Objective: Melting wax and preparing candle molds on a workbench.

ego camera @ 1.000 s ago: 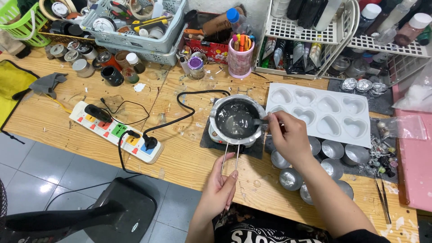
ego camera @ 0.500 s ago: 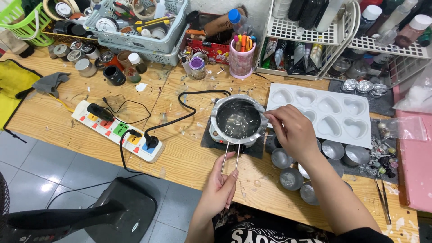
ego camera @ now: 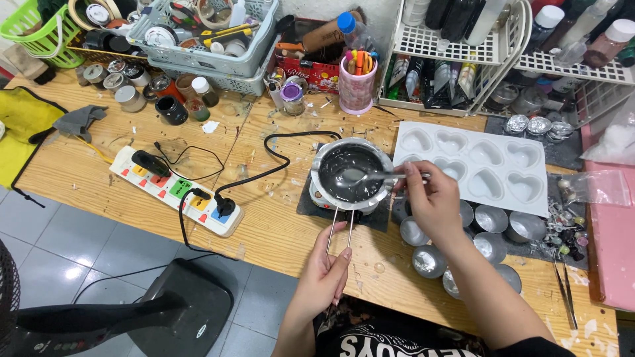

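My right hand (ego camera: 433,201) has its grip closed on the handle of a metal spoon (ego camera: 370,176), fingers pinched near the handle's end; the spoon's bowl lies inside the small metal pot (ego camera: 350,173), dipped in the pale grey liquid there. My left hand (ego camera: 324,274) has its grip closed on the end of the pot's twin wire handle (ego camera: 339,225), which runs from the pot toward me across the counter (ego camera: 278,231). The pot sits on a small heater on a dark mat (ego camera: 311,205), near the middle of the counter. A black cable (ego camera: 264,172) runs from the heater to a white power strip (ego camera: 175,192) on the left. Just right of the pot lies a white mould with heart-shaped cavities (ego camera: 476,165). Below the mould, beside my right wrist, stand several round silver cups (ego camera: 493,218). Behind the pot is a pink holder of pens (ego camera: 357,82). A yellow cloth (ego camera: 20,125) lies at the counter's far left edge.
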